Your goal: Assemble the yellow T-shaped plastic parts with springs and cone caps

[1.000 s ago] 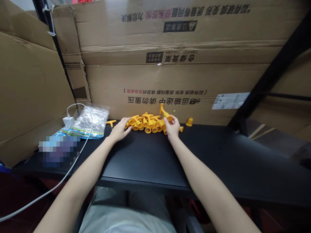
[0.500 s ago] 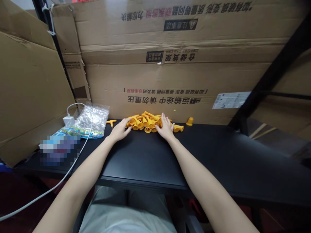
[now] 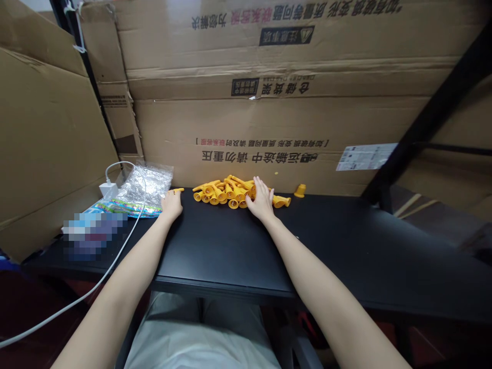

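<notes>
A pile of yellow horn-shaped plastic pieces [image 3: 221, 193] with flared, hollow ends lies on the black table against the cardboard. My right hand [image 3: 263, 201] rests at the pile's right side, fingers stretched out and touching several of the pieces. To the left of the pile, my left hand [image 3: 171, 205] is curled at a yellow T-handled tool [image 3: 178, 190]. Only part of the yellow handle shows past the fingers; its thin shaft is hidden by the hand. One yellow piece [image 3: 300, 190] stands apart, right of the pile.
Beside my left hand lie a clear plastic bag [image 3: 148, 180] and a white charger [image 3: 108, 189] whose cable [image 3: 115, 260] crosses the table's left part. A cardboard sheet [image 3: 246, 118] walls the back. Black frame posts [image 3: 418, 118] stand at the sides.
My left hand has left the pile's left side and moved left onto the T-handled tool, its fingers now curled. My right hand stays at the pile's right side.
</notes>
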